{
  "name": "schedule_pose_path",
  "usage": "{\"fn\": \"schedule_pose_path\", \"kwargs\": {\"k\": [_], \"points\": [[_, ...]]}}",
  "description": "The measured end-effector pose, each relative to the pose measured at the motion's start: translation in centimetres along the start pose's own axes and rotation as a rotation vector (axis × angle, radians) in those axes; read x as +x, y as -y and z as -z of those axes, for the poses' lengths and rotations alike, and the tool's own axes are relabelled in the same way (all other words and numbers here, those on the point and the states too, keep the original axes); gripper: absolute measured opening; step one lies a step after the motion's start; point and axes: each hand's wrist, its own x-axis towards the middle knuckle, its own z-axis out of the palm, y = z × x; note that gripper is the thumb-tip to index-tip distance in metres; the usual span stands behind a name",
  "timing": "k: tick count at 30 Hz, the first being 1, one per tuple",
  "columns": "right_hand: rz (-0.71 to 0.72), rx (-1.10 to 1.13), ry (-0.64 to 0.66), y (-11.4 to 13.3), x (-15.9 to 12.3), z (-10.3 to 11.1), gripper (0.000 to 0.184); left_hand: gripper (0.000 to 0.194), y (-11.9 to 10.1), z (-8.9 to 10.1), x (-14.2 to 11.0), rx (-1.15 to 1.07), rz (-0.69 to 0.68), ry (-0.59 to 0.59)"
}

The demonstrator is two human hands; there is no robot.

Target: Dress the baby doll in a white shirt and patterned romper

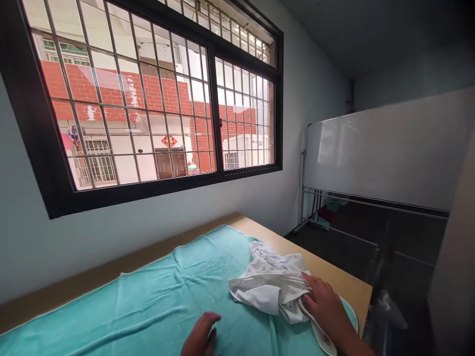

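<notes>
A crumpled white cloth [272, 274], possibly a garment, lies in a loose heap on a turquoise blanket [148, 296]. My right hand [324, 301] is at the heap's right side, its fingers and thumb closed on the fabric. Part of the white cloth hangs down beneath that hand. Lower in view, my left hand [203, 333] hovers over or rests on the blanket, thumb and fingers apart, with nothing in it. The blanket has a pale edge and several wrinkles; its near part runs out of view.
The blanket covers much of a wooden table [349, 282] set along the wall. Above it is a black-framed window [218, 113] with metal bars. A whiteboard [378, 153] on a wheeled stand is at the right, and a clear plastic bag [391, 311] sits beyond the table's right edge.
</notes>
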Motion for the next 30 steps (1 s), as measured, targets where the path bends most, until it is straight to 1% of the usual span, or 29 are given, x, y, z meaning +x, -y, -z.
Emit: {"fn": "schedule_pose_path", "kwargs": {"k": [2,3,4,6,8,9,10,12,13,15,16,17,18,19,21,23,24,26,27,28,30], "points": [[-0.048,0.016,0.104,1.4,1.2,0.4,0.055,0.048,-0.9,-2.1,3.3,-0.035,0.104,0.016],[-0.058,0.043,0.172,2.2,1.7,0.8,0.051,0.053,-1.3,-2.8,4.7,-0.037,0.136,0.007],[-0.053,0.082,0.241,3.0,2.0,1.4,0.045,0.057,-1.7,-3.4,6.0,-0.021,0.142,-0.007],[0.001,0.191,0.364,4.8,2.1,2.8,0.028,0.064,-2.5,-4.2,8.2,0.068,0.105,-0.034],[0.05,0.304,0.447,6.5,1.5,4.2,0.015,0.067,-3.4,-5.0,9.7,0.192,0.07,-0.034],[0.06,0.34,0.477,7.1,1.1,4.8,0.016,0.062,-3.8,-5.5,10.3,0.241,0.062,-0.026],[0.068,0.35,0.501,7.6,0.5,5.2,0.022,0.053,-4.2,-6.0,10.7,0.276,0.059,-0.02],[0.086,0.305,0.531,8.1,-0.7,5.4,0.033,0.034,-4.7,-7.0,10.9,0.307,0.046,-0.024],[0.097,0.267,0.53,8.1,-1.3,5.2,0.033,0.029,-4.8,-7.3,10.8,0.296,0.036,-0.033],[0.105,0.168,0.487,7.8,-2.2,4.8,0.022,0.026,-4.6,-7.0,10.4,0.179,0.015,-0.075],[0.104,0.116,0.445,7.7,-2.5,4.6,0.015,0.024,-4.5,-6.4,10.0,0.073,0.003,-0.104],[0.106,0.069,0.394,7.7,-2.6,4.5,0.011,0.021,-4.5,-5.2,9.6,-0.053,-0.016,-0.14],[0.122,0.033,0.341,7.8,-2.5,4.6,0.01,0.02,-4.7,-3.7,9.0,-0.178,-0.034,-0.179],[0.153,0.01,0.286,8.1,-2.3,4.9,0.012,0.02,-5.1,-1.8,8.3,-0.269,-0.051,-0.221],[0.256,-0.005,0.163,9.3,-1.2,6.1,0.019,0.027,-6.8,2.9,6.3,-0.378,-0.072,-0.321],[0.38,-0.005,0.003,11.4,0.3,7.8,0.026,0.031,-9.4,7.9,3.6,-0.424,-0.058,-0.444],[0.443,0.009,-0.085,12.7,1.1,8.8,0.029,0.033,-10.8,10.3,2.0,-0.433,-0.046,-0.524],[0.541,0.098,-0.21,15.7,2.4,10.4,0.03,0.033,-13.5,14.4,-1.1,-0.349,-0.014,-0.738],[0.566,0.168,-0.234,17.3,2.8,11.1,0.03,0.032,-14.6,16.1,-2.7,-0.309,0.014,-0.822],[0.577,0.251,-0.234,18.8,3.1,11.6,0.03,0.031,-15.5,17.5,-4.3,-0.281,0.047,-0.882],[0.562,0.429,-0.185,21.6,3.3,12.3,0.03,0.03,-16.6,19.6,-7.2,-0.23,0.111,-0.955]]}}
